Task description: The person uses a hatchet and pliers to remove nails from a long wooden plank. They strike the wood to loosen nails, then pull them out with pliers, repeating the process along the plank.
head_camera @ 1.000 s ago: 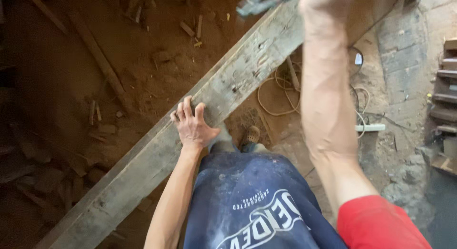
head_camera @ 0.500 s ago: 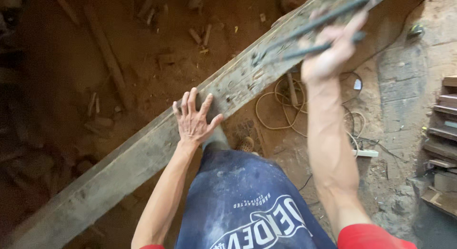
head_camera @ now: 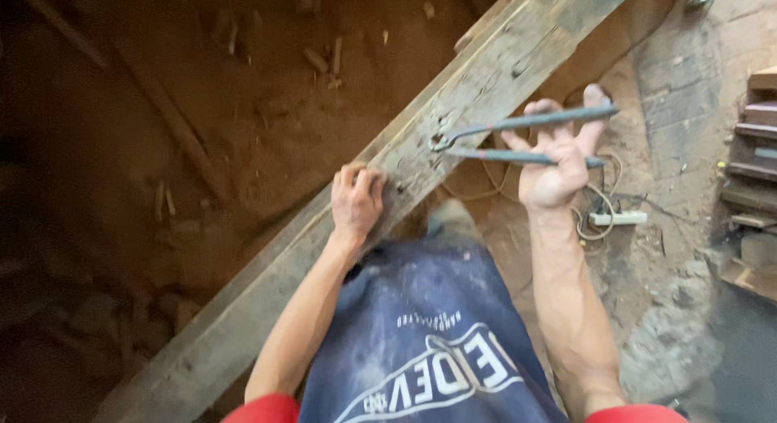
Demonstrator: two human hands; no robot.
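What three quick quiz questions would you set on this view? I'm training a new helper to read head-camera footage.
1. True or false: the pincers have their head against the wooden beam.
2. Which hand holds the pincers? A) the left hand B) the right hand C) both
3. Fill in: the white thing on the ground by the coiled cable is a power ____.

Key:
1. True: the head sits on the top face of the beam, handles spread apart.
2. B: the right hand grips the handles; the left hand rests on the beam's edge, fingers curled.
3. strip.
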